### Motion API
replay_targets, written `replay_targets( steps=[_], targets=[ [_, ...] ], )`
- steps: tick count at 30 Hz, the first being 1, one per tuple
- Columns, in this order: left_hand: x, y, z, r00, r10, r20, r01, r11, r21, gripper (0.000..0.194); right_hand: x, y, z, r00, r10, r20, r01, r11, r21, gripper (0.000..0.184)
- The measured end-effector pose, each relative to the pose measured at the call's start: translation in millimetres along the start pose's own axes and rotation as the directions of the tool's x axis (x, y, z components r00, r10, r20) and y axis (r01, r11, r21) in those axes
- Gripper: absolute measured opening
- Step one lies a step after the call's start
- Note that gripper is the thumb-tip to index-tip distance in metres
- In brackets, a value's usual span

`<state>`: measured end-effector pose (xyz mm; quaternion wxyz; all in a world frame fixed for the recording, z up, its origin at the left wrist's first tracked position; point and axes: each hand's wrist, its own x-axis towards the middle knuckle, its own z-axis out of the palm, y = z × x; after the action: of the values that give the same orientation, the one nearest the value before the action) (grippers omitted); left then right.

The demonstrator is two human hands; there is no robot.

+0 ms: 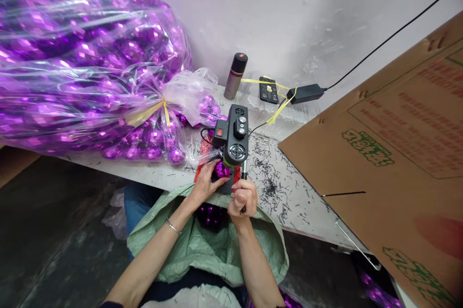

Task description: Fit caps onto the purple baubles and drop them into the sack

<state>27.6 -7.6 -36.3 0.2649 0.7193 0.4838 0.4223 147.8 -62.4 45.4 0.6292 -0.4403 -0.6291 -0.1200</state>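
A small black bench drill press (238,134) with a red switch stands on the table's front edge. My left hand (207,183) holds a shiny purple faceted ball (222,169) beneath the machine's head, with thumb and fingers around it. The fingers of my right hand (243,198) are wrapped round the black-gripped lever (244,179) on the machine's right side. Just below, an open green woven sack (162,245) lies over my lap, with purple balls (211,215) inside. Whether the tool tip touches the ball is hidden by the machine head.
A huge clear bag of purple balls (90,62) fills the left. Behind the machine are a dark bottle (236,76), a phone (268,90) and a power adapter (306,93) with a cord. Black shavings (270,185) litter the white table. A large cardboard box (390,154) blocks the right.
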Motion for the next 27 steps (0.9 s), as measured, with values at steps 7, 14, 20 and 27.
replay_targets(
  steps=[7,14,20,27],
  targets=[
    [2.8,1.5,-2.6,0.999,0.028,0.014,-0.028,0.999,-0.019,0.059,-2.0,-0.2,0.1,0.999,0.035,0.015,-0.036,0.996,0.082,0.032],
    [2.8,1.6,-2.4,0.999,0.026,0.021,-0.025,0.999,-0.034,0.059,-10.1,6.3,5.7,1.000,-0.004,-0.023,0.006,0.996,0.089,0.031],
    [4.2,-1.3,0.9,0.999,0.043,-0.002,-0.043,0.999,-0.031,0.060,-6.7,0.8,3.9,0.999,0.048,0.005,-0.048,0.993,0.106,0.034],
    [-16.7,8.2,-9.4,0.999,0.037,0.021,-0.037,0.999,-0.012,0.060,62.0,-31.8,-10.0,0.969,0.244,0.039,-0.247,0.960,0.132,0.033]
  ],
)
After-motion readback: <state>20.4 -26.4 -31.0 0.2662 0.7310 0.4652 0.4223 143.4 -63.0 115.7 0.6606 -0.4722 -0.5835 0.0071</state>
